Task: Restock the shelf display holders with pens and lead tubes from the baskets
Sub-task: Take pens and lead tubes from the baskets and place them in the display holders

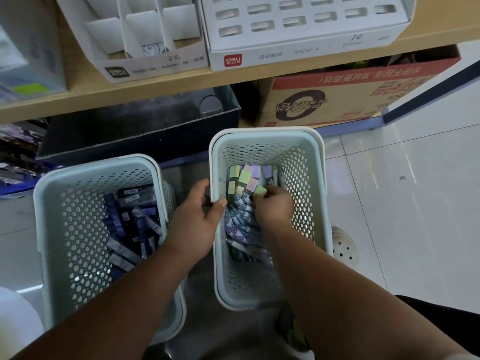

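Below, left hand [197, 216] gripping right basket [321, 178] rim, right hand [274, 207] deep inside, fingers curled round pens [240, 226].

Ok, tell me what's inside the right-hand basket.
The right basket holds a pile of pens with pastel green, purple and pink ends. The right hand is in among them, fingers curled on some; whatever lies beneath it is hidden.
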Action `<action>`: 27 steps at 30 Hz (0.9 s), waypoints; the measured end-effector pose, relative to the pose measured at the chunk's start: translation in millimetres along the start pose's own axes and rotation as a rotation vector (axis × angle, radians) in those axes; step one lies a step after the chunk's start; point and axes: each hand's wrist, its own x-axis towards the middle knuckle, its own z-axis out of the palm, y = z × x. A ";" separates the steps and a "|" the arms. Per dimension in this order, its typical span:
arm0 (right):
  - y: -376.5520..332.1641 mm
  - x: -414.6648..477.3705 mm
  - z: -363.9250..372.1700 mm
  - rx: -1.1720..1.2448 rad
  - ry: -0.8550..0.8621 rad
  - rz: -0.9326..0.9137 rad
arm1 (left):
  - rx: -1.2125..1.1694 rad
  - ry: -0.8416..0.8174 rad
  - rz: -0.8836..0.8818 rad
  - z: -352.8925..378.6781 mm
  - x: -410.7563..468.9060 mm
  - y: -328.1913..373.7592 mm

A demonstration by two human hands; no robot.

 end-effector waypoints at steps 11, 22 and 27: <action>-24.8 10.9 12.0 -0.005 0.032 -0.063 | -0.008 -0.003 -0.023 -1.0 0.2 1.0; -38.4 19.7 18.3 -0.191 -0.111 -0.012 | -0.032 -0.008 -0.018 -1.2 0.0 1.0; -36.4 19.1 24.2 -0.175 -0.166 0.020 | -0.035 -0.009 -0.024 -0.7 0.3 1.3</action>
